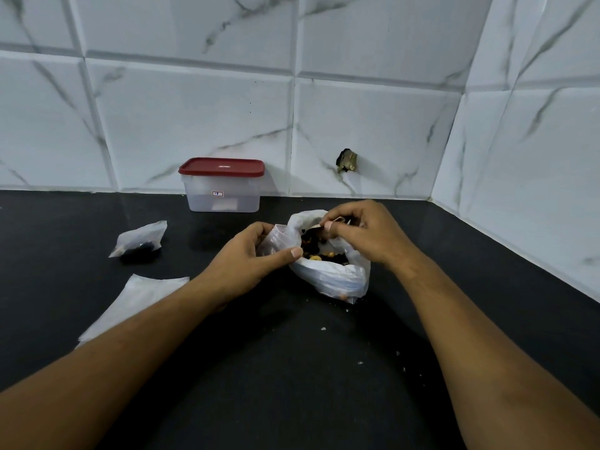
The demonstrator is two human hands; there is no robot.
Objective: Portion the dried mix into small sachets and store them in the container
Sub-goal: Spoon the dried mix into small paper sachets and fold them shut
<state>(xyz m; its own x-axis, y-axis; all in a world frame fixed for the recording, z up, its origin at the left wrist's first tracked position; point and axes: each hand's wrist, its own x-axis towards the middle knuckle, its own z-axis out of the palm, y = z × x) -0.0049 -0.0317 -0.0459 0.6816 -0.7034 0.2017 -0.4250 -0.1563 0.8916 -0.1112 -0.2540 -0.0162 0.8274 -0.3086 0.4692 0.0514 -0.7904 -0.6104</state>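
Note:
A large clear plastic bag of dried mix lies open on the black counter. My left hand grips a small empty sachet at the bag's left rim. My right hand hovers over the bag's mouth with fingertips pinched on a few pieces of mix. A filled sachet lies to the left. Several flat empty sachets sit partly under my left forearm. A clear container with a red lid on stands at the wall.
White marble-look tiles form the back wall and a side wall at the right. A dark hole shows in the back tile. Small crumbs dot the counter near my right forearm.

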